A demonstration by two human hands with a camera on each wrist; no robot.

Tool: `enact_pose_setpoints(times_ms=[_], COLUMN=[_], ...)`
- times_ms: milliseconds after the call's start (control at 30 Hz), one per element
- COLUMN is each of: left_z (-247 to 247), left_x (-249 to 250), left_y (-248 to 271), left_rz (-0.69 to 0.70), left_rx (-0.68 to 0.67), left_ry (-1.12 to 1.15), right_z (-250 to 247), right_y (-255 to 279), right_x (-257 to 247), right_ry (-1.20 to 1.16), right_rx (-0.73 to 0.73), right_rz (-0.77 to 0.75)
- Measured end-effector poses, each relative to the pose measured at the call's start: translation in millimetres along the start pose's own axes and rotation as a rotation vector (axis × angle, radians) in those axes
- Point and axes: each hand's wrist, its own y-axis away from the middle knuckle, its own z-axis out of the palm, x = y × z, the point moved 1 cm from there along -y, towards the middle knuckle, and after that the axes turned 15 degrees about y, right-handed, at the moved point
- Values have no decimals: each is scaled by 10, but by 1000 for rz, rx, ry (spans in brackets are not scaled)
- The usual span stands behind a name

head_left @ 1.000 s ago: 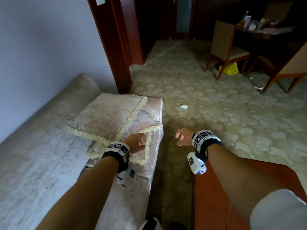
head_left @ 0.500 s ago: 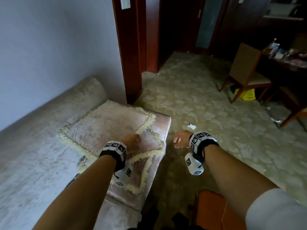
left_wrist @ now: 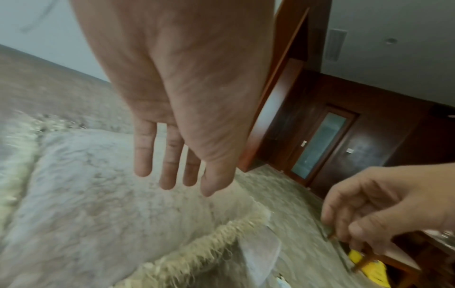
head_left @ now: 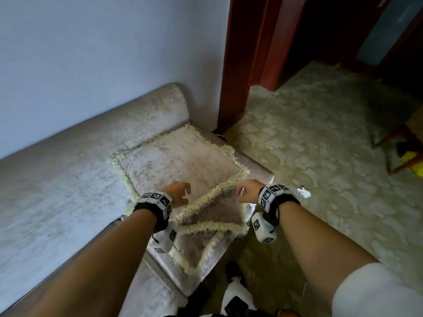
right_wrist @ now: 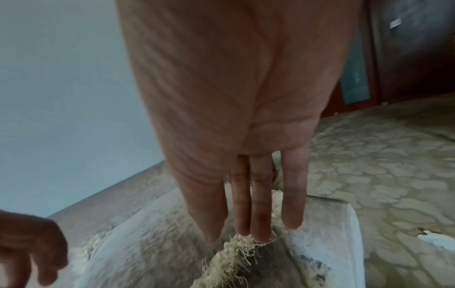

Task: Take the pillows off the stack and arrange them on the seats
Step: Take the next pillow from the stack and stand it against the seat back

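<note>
Head view: fringed pillows [head_left: 183, 165] lie stacked at the sofa [head_left: 68, 179] end by the door frame [head_left: 238, 65]. Left hand [head_left: 179, 195] hovers above the top pillow, fingers extended, holding nothing. Right hand [head_left: 248, 191] is empty, straight fingertips [right_wrist: 258, 231] at the fringe corner.

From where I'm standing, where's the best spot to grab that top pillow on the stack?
Probably the top pillow by its near fringed edge, one hand toward each near corner, coming from above. That edge faces you, and the left hand and right hand already hover there.
</note>
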Motion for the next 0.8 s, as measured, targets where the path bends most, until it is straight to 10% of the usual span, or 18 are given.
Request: enact_pose_setpoints(times_ms=[333, 800], left_z=[-182, 608], left_x=[-128, -229], left_y=[-150, -188], left_rz=[-364, -481], left_rx=[134, 215], left_ry=[-21, 33], right_z=[-488, 158], right_y=[-1233, -1758], right_x=[39, -180], right_ry=[87, 353], right_rx=[-39, -2], right_rz=[-225, -430])
